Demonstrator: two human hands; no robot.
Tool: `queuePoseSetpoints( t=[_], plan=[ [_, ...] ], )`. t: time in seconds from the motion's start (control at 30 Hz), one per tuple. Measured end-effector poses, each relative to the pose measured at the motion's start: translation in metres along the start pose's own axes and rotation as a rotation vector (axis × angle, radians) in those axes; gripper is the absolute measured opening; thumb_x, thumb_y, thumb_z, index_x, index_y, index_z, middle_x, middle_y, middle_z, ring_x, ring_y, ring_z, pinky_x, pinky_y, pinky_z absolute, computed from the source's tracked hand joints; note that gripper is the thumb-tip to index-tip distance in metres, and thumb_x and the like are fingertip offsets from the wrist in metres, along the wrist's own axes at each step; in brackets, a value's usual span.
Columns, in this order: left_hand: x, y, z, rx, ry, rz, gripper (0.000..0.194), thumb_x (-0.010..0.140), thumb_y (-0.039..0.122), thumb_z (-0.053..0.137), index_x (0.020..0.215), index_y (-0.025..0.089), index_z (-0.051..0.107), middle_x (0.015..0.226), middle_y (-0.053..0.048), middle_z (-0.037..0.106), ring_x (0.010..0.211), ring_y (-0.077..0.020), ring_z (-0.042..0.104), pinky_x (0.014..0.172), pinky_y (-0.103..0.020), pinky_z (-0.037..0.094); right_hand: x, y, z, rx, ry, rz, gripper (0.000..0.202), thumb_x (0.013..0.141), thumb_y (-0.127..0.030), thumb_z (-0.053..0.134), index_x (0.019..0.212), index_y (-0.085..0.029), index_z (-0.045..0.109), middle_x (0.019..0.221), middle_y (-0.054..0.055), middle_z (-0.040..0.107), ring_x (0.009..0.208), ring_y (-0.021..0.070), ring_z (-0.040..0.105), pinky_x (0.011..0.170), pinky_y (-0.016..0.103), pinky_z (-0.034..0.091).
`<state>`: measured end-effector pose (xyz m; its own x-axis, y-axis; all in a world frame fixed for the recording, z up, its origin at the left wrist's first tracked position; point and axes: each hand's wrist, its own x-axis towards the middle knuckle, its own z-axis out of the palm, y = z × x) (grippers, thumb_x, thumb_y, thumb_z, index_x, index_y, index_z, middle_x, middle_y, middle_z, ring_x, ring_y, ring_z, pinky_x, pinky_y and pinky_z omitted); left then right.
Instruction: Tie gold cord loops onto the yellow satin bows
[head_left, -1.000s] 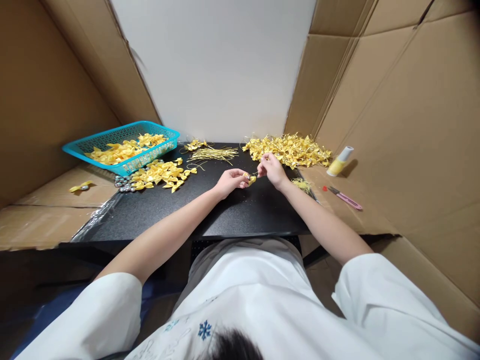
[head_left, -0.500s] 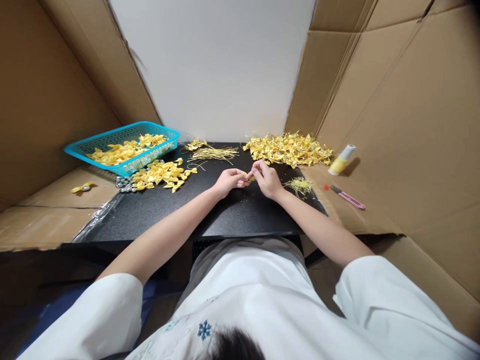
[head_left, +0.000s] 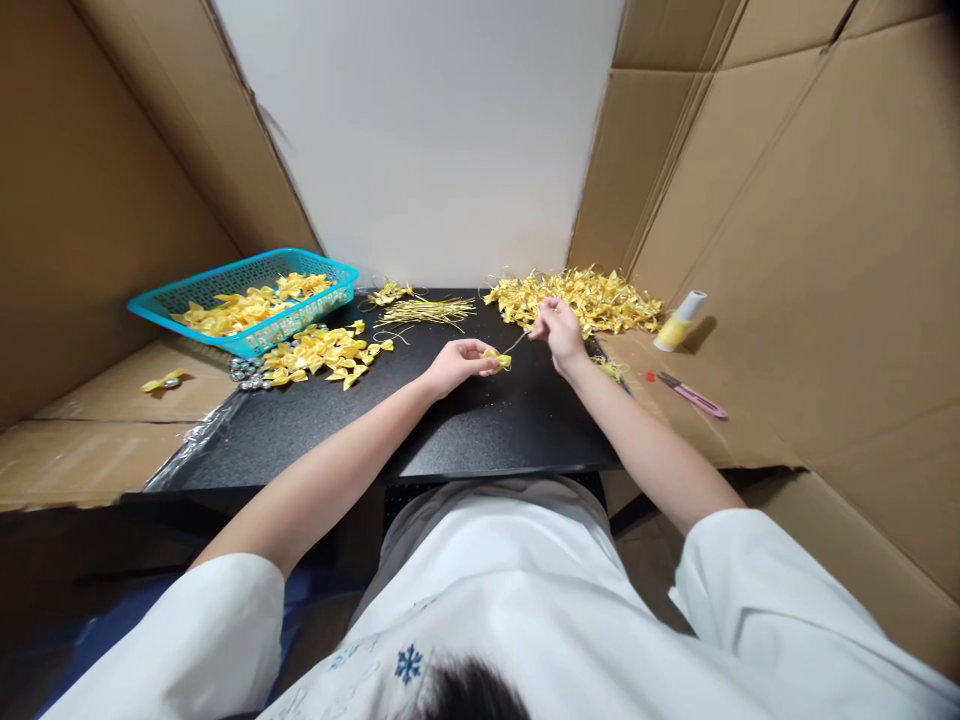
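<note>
Between the thumb and fingers of my left hand (head_left: 463, 366) is a small yellow ribbon bow (head_left: 504, 361), held just above the black tabletop. A thin gold cord (head_left: 517, 342) runs from the bow up to my right hand (head_left: 559, 335), which pinches its far end. The cord looks taut and slants up to the right. Beyond my hands lies a bundle of cut gold cords (head_left: 427, 311). Just behind my right hand is a large heap of yellow bows with cords (head_left: 592, 298).
A turquoise basket (head_left: 345, 285) with yellow bows stands at the left. Before it are loose bows (head_left: 322, 352) and silver bells (head_left: 247, 372). On the right cardboard are pink thread snips (head_left: 694, 396) and a spool of yellow thread (head_left: 679, 322). Cord scraps (head_left: 609, 369) lie beside my right wrist.
My right hand has moved up and to the right, away from my left, drawing the cord out between them. My left hand has stayed in place with the bow, now plainly visible.
</note>
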<state>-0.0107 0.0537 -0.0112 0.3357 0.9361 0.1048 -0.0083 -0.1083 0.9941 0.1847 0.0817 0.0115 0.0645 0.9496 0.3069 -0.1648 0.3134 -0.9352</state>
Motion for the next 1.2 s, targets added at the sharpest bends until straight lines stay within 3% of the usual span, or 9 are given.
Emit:
queuePoseSetpoints(
  t=[0.07, 0.27, 0.43, 0.57, 0.73, 0.9, 0.97, 1.07, 1.2],
  plan=[
    [-0.004, 0.002, 0.001, 0.166, -0.019, 0.131, 0.033, 0.060, 0.035, 0.082, 0.078, 0.013, 0.066, 0.074, -0.005, 0.071, 0.064, -0.0112, 0.062, 0.068, -0.026, 0.050, 0.018, -0.009, -0.012, 0.067, 0.133, 0.007, 0.021, 0.092, -0.028, 0.052, 0.077, -0.023, 0.039, 0.047, -0.013, 0.035, 0.039, 0.0055, 0.037, 0.047, 0.016, 0.039],
    [-0.017, 0.012, 0.004, 0.916, -0.157, 0.538, 0.006, 0.074, 0.016, 0.062, 0.078, 0.018, 0.066, 0.075, -0.003, 0.067, 0.071, -0.0138, 0.061, 0.071, -0.024, 0.047, 0.063, -0.037, -0.039, 0.115, 0.331, 0.102, 0.024, 0.095, -0.016, 0.040, 0.073, -0.023, 0.034, 0.048, -0.013, 0.027, 0.036, 0.0061, 0.025, 0.039, 0.017, 0.027],
    [-0.030, 0.022, 0.013, 1.303, -0.406, 0.762, 0.016, 0.087, 0.014, 0.049, 0.077, 0.018, 0.061, 0.076, -0.005, 0.063, 0.076, -0.0163, 0.058, 0.077, -0.027, 0.045, 0.074, -0.032, -0.036, -0.010, 0.283, 0.015, 0.026, 0.089, -0.020, 0.052, 0.071, -0.023, 0.035, 0.050, -0.012, 0.031, 0.039, 0.0058, 0.026, 0.038, 0.017, 0.025],
    [-0.044, 0.026, 0.020, 1.492, -0.496, 0.851, 0.024, 0.091, 0.011, 0.047, 0.071, 0.019, 0.058, 0.071, -0.006, 0.060, 0.069, -0.0183, 0.055, 0.071, -0.030, 0.043, 0.073, -0.022, -0.022, -0.011, 0.273, 0.040, 0.026, 0.088, -0.021, 0.054, 0.070, -0.023, 0.035, 0.050, -0.011, 0.030, 0.040, 0.0058, 0.026, 0.039, 0.017, 0.026],
    [-0.056, 0.028, 0.027, 1.587, -0.545, 0.856, 0.025, 0.088, 0.006, 0.051, 0.068, 0.018, 0.059, 0.071, -0.007, 0.061, 0.067, -0.0183, 0.054, 0.067, -0.032, 0.039, 0.070, -0.019, -0.001, -0.027, 0.189, 0.134, 0.024, 0.090, -0.015, 0.048, 0.070, -0.023, 0.036, 0.052, -0.010, 0.034, 0.041, 0.0066, 0.028, 0.041, 0.019, 0.026],
    [-0.057, 0.027, 0.031, 1.494, -0.546, 0.723, 0.019, 0.093, 0.024, 0.055, 0.077, 0.017, 0.064, 0.077, -0.006, 0.064, 0.076, -0.0183, 0.059, 0.075, -0.030, 0.042, 0.065, -0.005, 0.022, -0.200, 0.115, 0.200, 0.022, 0.090, -0.015, 0.047, 0.070, -0.022, 0.041, 0.054, -0.009, 0.037, 0.044, 0.0073, 0.030, 0.045, 0.020, 0.028],
    [-0.058, 0.027, 0.031, 1.432, -0.505, 0.636, 0.020, 0.092, 0.035, 0.057, 0.093, 0.016, 0.065, 0.086, -0.007, 0.065, 0.081, -0.0187, 0.061, 0.076, -0.029, 0.044, 0.063, 0.005, 0.031, -0.271, 0.117, 0.226, 0.020, 0.088, -0.015, 0.047, 0.070, -0.022, 0.043, 0.056, -0.007, 0.039, 0.047, 0.0084, 0.033, 0.048, 0.021, 0.031],
    [-0.065, 0.030, 0.028, 1.304, -0.402, 0.550, 0.040, 0.088, 0.045, 0.061, 0.114, 0.015, 0.059, 0.100, -0.010, 0.065, 0.093, -0.0217, 0.062, 0.081, -0.030, 0.047, 0.061, 0.020, 0.041, -0.362, 0.108, 0.238, 0.018, 0.085, -0.017, 0.050, 0.069, -0.022, 0.045, 0.058, -0.006, 0.042, 0.053, 0.0106, 0.039, 0.054, 0.022, 0.037],
    [-0.076, 0.034, 0.028, 1.196, -0.357, 0.561, 0.037, 0.088, 0.040, 0.059, 0.114, 0.015, 0.059, 0.108, -0.012, 0.061, 0.102, -0.0242, 0.058, 0.090, -0.036, 0.049, 0.064, 0.035, 0.049, -0.423, 0.074, 0.211, 0.013, 0.085, -0.022, 0.051, 0.072, -0.021, 0.049, 0.062, -0.004, 0.048, 0.062, 0.0128, 0.046, 0.063, 0.025, 0.041]
  ],
)
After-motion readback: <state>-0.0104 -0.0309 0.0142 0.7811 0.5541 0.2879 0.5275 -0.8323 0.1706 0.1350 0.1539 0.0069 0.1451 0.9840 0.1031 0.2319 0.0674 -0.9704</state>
